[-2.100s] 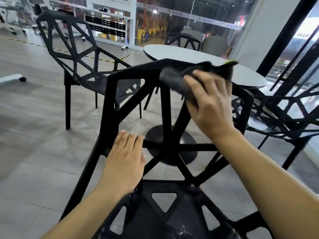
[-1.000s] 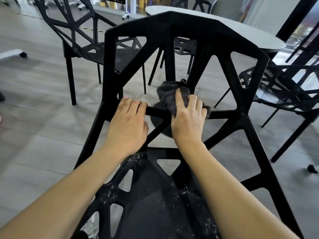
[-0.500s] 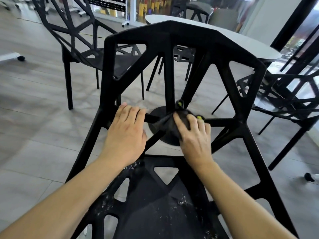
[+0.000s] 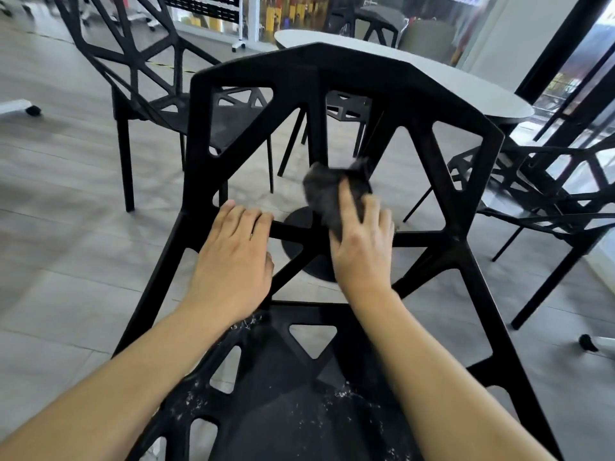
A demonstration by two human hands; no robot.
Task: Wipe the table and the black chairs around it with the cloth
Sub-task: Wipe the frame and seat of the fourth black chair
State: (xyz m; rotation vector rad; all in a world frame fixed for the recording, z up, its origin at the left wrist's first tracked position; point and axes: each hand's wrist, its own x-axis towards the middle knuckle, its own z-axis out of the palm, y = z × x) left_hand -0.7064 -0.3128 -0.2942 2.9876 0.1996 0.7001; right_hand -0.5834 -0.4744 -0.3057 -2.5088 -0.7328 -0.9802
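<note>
Across the open backrest of the nearest black chair [image 4: 332,71] we press the dark cloth [image 4: 327,191] against the upright struts, just above the horizontal crossbar. Our right hand [image 4: 364,244] grips the cloth, fingers spread over it and the bunched end sticking up past the fingertips. Our left hand [image 4: 233,261] lies flat on the crossbar to the left, fingers straight and together, grasping nothing. White specks dot the chair's seat below our forearms. Half a second ago the cloth sat lower, down on the crossbar junction; now it is higher on the struts, while the left hand has kept its place. Beyond the backrest stands the round table [image 4: 466,81], with other black chairs around it. Any writing in the blurred background is probably too small to read.
</note>
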